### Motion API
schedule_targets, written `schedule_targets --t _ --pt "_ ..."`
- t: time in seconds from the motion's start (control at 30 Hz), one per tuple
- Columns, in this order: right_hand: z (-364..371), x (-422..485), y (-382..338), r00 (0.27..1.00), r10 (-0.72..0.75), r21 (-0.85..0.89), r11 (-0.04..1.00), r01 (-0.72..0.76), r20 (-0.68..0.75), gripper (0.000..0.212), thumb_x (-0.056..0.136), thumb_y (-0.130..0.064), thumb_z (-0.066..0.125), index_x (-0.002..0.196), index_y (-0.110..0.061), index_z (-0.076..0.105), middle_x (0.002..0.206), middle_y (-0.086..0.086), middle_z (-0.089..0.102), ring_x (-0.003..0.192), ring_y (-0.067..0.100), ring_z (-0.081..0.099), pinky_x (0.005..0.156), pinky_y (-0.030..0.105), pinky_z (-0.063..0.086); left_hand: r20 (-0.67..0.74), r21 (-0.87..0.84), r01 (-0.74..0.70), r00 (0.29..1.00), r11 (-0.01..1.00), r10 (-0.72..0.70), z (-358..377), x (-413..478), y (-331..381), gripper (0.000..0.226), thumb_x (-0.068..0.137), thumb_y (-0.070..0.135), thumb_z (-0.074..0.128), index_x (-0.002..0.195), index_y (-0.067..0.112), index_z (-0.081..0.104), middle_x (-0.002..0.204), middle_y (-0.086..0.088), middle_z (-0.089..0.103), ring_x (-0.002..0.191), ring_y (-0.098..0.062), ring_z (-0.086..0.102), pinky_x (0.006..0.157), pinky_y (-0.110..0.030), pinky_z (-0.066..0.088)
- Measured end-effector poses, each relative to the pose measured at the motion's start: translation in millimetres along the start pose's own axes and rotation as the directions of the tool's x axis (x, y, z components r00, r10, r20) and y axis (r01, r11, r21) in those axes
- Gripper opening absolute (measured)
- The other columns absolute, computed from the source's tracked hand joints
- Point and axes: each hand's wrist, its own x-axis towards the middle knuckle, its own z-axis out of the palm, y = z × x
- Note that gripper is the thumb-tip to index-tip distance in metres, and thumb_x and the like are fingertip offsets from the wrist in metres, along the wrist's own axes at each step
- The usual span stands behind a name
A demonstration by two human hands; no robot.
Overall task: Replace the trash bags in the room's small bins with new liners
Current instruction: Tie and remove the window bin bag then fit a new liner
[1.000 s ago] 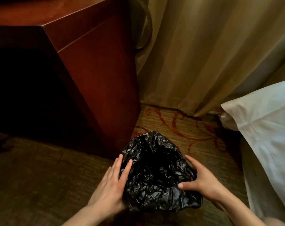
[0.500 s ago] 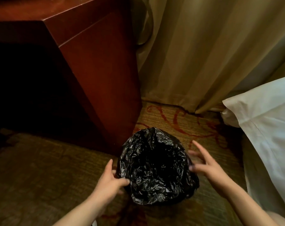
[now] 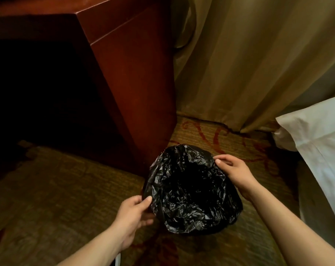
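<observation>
View: head camera, looking down at the carpet (image 3: 57, 179).
Liner: black, crinkled liner (image 3: 191, 189), mouth wide and dark inside, sits on the carpet at 6 o'clock from frame centre. It drapes right over the bin, whose own wall I cannot make out.
Left hand: the left hand (image 3: 132, 214) is on the liner's rim at 8 o'clock, thumb on top, fingers curled beneath, pinching the plastic.
Right hand: the right hand (image 3: 233, 171) is at the rim's 2 o'clock, thumb pressed on the edge, fingers wrapped outside, gripping it.
Spacing: the hands are well apart, with the open mouth between them.
Desk: red-brown desk (image 3: 128, 73) at 10 o'clock, its corner just beside the liner.
Curtain: beige curtain (image 3: 258, 54) at 1 o'clock, reaching the carpet.
Bedding: white bedding (image 3: 320, 135) at 3 o'clock.
</observation>
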Motion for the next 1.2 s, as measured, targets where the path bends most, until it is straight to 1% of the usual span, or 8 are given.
schedule_targets --t 0.17,0.3,0.47,0.6,0.73,0.83,1.1,1.2 --pt "9 38 7 0.996 0.055 -0.062 0.996 -0.059 -0.067 0.008 0.088 -0.011 0.071 0.081 -0.015 0.071 0.089 0.002 0.071 0.087 0.021 0.064 0.077 0.033 0.050 -0.035 -0.415 0.111 0.990 0.903 -0.138 -1 12 -9 0.023 0.098 0.017 0.051 0.114 0.005 0.063 0.107 -0.018 0.073 0.107 -0.038 0.065 0.099 -0.054 0.047" --pt "11 44 37 0.986 0.160 -0.139 0.976 -0.166 -0.048 0.013 0.091 -0.008 0.068 0.080 -0.014 0.071 0.095 0.010 0.076 0.085 0.025 0.069 0.075 0.032 0.050 -0.029 -0.474 0.176 0.976 0.862 -0.216 6 25 -4 0.031 0.097 0.023 0.048 0.112 0.004 0.068 0.109 -0.021 0.072 0.107 -0.037 0.064 0.096 -0.049 0.048" --pt "1 25 60 0.975 0.220 -0.072 0.973 -0.221 -0.027 0.009 0.093 -0.007 0.064 0.093 -0.012 0.071 0.096 0.014 0.075 0.084 0.032 0.072 0.071 0.042 0.055 -0.049 -0.181 0.243 0.966 0.953 -0.255 10 25 -5 0.035 0.101 0.023 0.045 0.103 0.002 0.073 0.101 -0.020 0.074 0.097 -0.034 0.069 0.079 -0.041 0.055" --pt "-9 16 59 0.966 0.258 0.123 0.959 -0.254 -0.019 0.011 0.095 -0.017 0.064 0.102 -0.016 0.072 0.103 0.012 0.075 0.093 0.031 0.072 0.076 0.041 0.058 -0.274 0.039 -0.079 0.958 0.996 0.086 13 25 -3 0.022 0.100 0.018 0.044 0.115 0.017 0.060 0.120 -0.011 0.062 0.105 -0.022 0.060 0.081 -0.038 0.050" --pt "-15 15 54 0.972 0.230 0.293 0.926 -0.236 0.056 0.018 0.094 -0.026 0.065 0.110 -0.024 0.072 0.105 0.004 0.076 0.098 0.026 0.072 0.088 0.045 0.057 -0.129 0.390 -0.379 0.880 0.839 0.457 27 25 10 0.049 0.101 0.036 0.048 0.147 0.036 0.033 0.151 0.006 0.037 0.135 -0.016 0.039 0.111 -0.042 0.034" --pt "-4 15 64 0.984 0.175 0.141 0.976 -0.168 -0.041 0.014 0.094 -0.017 0.064 0.103 -0.019 0.076 0.101 0.006 0.077 0.095 0.027 0.073 0.091 0.048 0.057 0.076 0.619 -0.417 0.875 0.665 0.478 45 25 9 0.077 0.094 0.058 0.041 0.157 0.032 0.004 0.164 0.007 0.007 0.150 -0.017 0.016 0.118 -0.038 0.021" --pt "19 16 110 0.954 0.243 -0.051 0.966 -0.255 -0.177 0.014 0.096 -0.014 0.061 0.088 -0.020 0.071 0.098 0.003 0.074 0.087 0.019 0.068 0.084 0.038 0.056 0.043 0.592 -0.380 0.895 0.711 0.443 47 31 -3 0.091 0.080 0.075 0.031 0.155 0.037 -0.002 0.165 0.008 0.000 0.150 -0.018 0.014 0.116 -0.037 0.021" --pt "9 7 107 0.933 0.275 -0.003 0.959 -0.283 -0.231 0.013 0.096 -0.025 0.061 0.093 -0.017 0.072 0.098 0.007 0.074 0.090 0.026 0.069 0.088 0.048 0.057 0.075 0.714 -0.460 0.800 0.529 0.595 45 22 -9 0.093 0.084 0.082 0.022 0.156 0.029 -0.002 0.165 0.005 -0.004 0.152 -0.018 0.005 0.120 -0.039 0.015"
